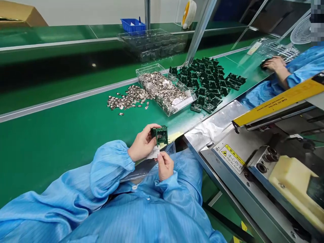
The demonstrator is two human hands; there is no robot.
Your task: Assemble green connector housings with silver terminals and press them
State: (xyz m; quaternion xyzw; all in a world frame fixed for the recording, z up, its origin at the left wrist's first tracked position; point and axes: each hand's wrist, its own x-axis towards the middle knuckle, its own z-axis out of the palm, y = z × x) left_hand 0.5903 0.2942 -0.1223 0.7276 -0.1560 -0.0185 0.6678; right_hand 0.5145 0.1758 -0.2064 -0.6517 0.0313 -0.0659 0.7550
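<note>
My left hand (pixel 143 143) is closed around a small dark green plastic housing (pixel 162 135), its open frame side tilted up toward me. Just below it, my right hand (pixel 165 166) pinches the edge of a small white sheet with rows of fine print (pixel 153 153). The left fingers partly cover the housing, and the sheet's upper part is hidden behind the left hand. Under both hands, a clear plastic bag (pixel 145 172) lies across my lap. Ahead on the green bench sits a clear tray (pixel 183 106) heaped with small metal parts.
Loose metal parts (pixel 129 98) lie left of the tray. Dark green housings (pixel 210 81) are piled behind it on the right. A machine with a yellow arm (pixel 278 98) and hand-injury warning label (pixel 231 158) stands close at right. Beyond it, a co-worker's hand (pixel 275 64) touches a dark part.
</note>
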